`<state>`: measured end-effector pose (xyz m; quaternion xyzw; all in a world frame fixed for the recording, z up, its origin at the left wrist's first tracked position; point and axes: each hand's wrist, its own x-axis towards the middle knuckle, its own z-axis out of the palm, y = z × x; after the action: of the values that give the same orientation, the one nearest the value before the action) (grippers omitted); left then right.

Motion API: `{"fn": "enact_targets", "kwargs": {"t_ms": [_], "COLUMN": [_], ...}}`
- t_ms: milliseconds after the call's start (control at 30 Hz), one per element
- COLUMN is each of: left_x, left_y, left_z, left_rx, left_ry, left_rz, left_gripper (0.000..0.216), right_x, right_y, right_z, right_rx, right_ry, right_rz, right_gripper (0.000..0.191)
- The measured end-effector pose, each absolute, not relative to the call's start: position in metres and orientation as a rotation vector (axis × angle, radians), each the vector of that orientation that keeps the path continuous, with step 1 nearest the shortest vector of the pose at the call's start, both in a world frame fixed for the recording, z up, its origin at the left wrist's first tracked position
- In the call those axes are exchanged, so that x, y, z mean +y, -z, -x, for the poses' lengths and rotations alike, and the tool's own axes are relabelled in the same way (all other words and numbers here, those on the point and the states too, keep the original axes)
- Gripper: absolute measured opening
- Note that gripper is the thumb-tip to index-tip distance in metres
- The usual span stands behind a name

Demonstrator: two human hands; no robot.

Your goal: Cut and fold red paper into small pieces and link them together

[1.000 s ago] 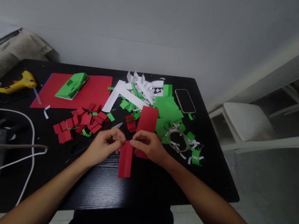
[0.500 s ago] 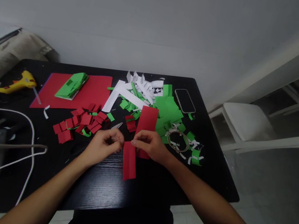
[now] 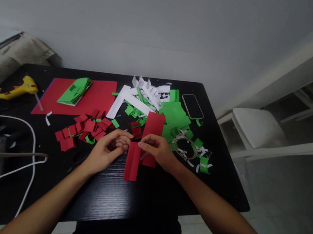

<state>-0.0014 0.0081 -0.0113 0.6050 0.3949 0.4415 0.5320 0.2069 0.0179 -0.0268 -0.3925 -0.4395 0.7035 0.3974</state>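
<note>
My right hand [image 3: 158, 149] pinches the upper right corner of a creased red paper strip [image 3: 132, 165] between thumb and fingers. The strip hangs upright over the table's front part, with a fold line running down its length. At its upper left edge is my left hand [image 3: 111, 148], its index finger reaching to the top corner, thumb apart and the other fingers loosely curled. Behind my right hand lies a larger red paper piece [image 3: 154, 124], partly covered. Small folded red paper pieces [image 3: 90, 125] are heaped beyond my left hand.
Green paper [image 3: 176, 114] and white paper scraps [image 3: 137, 101] lie at the back. A phone [image 3: 193, 106] and a ring [image 3: 185, 148] are on the right. On the left are a yellow glue gun [image 3: 22, 89], a red sheet [image 3: 99, 97] and a white cable [image 3: 32, 168].
The red strip has swung from a slant to nearly upright and risen slightly. My left index finger has stretched out toward its top corner. My right hand keeps its pinch.
</note>
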Motion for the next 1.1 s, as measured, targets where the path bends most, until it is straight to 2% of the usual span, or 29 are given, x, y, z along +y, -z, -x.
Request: {"fn": "enact_targets", "kwargs": {"t_ms": [567,1100], "left_x": [0.0081,0.0072], "left_y": [0.015,0.0094], "left_z": [0.0032,0.0006], "left_rx": [1.022,0.97], "left_ry": [-0.926,-0.905], "left_rz": [-1.487,-1.548], "left_gripper": [0.018,0.021], "right_x": [0.0173,0.0175], "right_y": [0.0283,0.033], "right_z": [-0.2052,-0.2042], "right_rx": [-1.072,-1.101], "right_ry": [-1.798,-1.763], "right_rz": [0.968,0.995], "right_gripper": [0.033,0.035]}}
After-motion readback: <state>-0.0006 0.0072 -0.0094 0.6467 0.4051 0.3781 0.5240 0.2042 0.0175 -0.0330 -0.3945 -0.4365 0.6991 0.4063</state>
